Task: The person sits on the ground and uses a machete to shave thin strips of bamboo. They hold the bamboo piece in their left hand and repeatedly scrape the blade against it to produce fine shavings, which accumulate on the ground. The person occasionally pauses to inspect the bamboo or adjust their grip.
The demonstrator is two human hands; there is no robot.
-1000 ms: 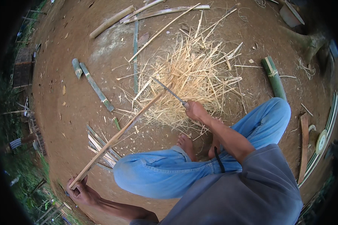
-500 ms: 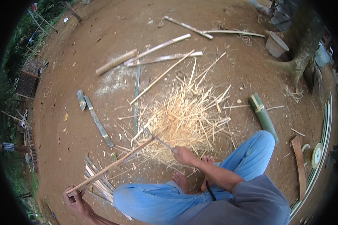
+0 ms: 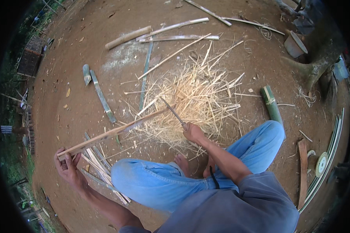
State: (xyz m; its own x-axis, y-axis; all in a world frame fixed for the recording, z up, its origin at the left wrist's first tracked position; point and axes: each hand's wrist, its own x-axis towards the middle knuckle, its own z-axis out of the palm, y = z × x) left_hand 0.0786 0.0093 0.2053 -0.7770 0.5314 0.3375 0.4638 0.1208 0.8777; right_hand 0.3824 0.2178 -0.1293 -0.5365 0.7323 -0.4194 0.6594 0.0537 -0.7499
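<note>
My left hand point(image 3: 69, 167) grips the near left end of a long brown bamboo slat point(image 3: 105, 136), fingers beneath it and thumb along its side. The slat slants away to the right, its far end over a heap of pale bamboo shavings point(image 3: 194, 103). My right hand point(image 3: 194, 133) is closed round the handle of a knife point(image 3: 175, 112). Its thin blade points away and to the left, at the slat's far end; whether the two touch I cannot tell. The shavings lie on the ground beyond my bare feet point(image 3: 181, 164).
Split bamboo strips point(image 3: 99, 163) lie by my left knee. A green bamboo section point(image 3: 271, 104) stands out beyond my right knee, near a brown board point(image 3: 302, 174) and a spool point(image 3: 321, 164). Farther off are bamboo poles point(image 3: 130, 37), a bucket point(image 3: 295, 44) and a tree trunk point(image 3: 319, 58).
The view has shifted, so the ground sits higher in the picture. My left hand and the slat have moved forward. The knife has moved along to the slat's far end.
</note>
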